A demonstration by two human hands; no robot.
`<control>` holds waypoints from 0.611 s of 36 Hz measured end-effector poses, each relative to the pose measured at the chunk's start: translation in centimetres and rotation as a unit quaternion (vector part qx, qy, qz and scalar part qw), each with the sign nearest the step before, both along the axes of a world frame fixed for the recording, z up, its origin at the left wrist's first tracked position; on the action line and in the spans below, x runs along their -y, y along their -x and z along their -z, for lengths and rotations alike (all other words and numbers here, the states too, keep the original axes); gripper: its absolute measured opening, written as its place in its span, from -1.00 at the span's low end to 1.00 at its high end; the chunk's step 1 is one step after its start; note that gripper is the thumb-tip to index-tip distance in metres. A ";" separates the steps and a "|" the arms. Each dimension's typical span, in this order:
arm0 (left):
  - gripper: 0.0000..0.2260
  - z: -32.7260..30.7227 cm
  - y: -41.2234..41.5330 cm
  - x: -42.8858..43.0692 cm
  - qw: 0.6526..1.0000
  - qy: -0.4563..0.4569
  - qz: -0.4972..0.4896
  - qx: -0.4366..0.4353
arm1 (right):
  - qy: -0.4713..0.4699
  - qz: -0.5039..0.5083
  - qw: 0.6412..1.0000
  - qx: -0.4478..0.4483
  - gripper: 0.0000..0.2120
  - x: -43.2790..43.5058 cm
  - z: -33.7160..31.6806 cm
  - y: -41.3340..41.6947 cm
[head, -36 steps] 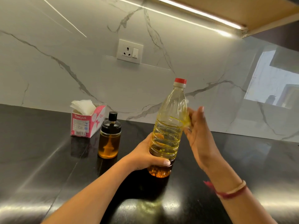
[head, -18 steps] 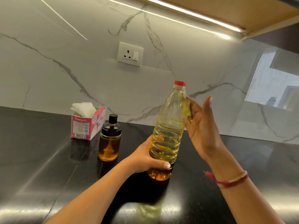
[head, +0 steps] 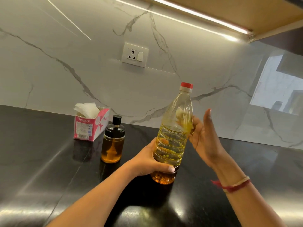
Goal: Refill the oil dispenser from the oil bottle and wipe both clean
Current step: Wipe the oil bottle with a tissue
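Left hand [head: 147, 159] grips the oil bottle [head: 173, 136] low, right hand [head: 205, 138] holds a tissue wad [head: 181, 114] against its far side; likely risk: oily plastic slips, knocking the dispenser [head: 113, 141] nearby.

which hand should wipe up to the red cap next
Right. The right hand sits against the upper side of the clear plastic oil bottle, below its red cap; the left hand is busy gripping the bottle near its base.

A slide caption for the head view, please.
Left hand grips oil bottle; right hand holds a tissue against it.
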State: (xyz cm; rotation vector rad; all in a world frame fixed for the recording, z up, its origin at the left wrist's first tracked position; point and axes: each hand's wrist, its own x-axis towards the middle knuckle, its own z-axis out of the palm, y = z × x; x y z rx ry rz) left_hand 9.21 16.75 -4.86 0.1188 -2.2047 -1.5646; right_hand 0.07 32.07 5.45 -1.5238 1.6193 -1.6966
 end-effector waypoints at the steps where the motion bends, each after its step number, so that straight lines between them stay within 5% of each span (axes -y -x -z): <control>1: -0.24 0.0 0.0 0.0 1.000 -0.001 0.001 0.000 | -0.009 -0.008 1.000 0.005 0.10 -0.1 0.2 0.2; 7: -0.18 -0.2 -0.1 -0.1 1.000 0.005 0.002 0.006 | 0.082 -0.029 0.995 0.040 -0.13 0.5 -3.2 0.7; 16: -0.19 -0.2 -0.3 -0.3 1.000 0.004 0.001 0.000 | 0.047 0.015 0.999 0.015 0.03 0.8 -0.1 0.5; 22: -0.20 -0.1 -0.1 -0.1 1.000 0.008 -0.003 0.007 | 0.117 0.001 0.992 0.051 -0.16 1.3 -2.6 1.7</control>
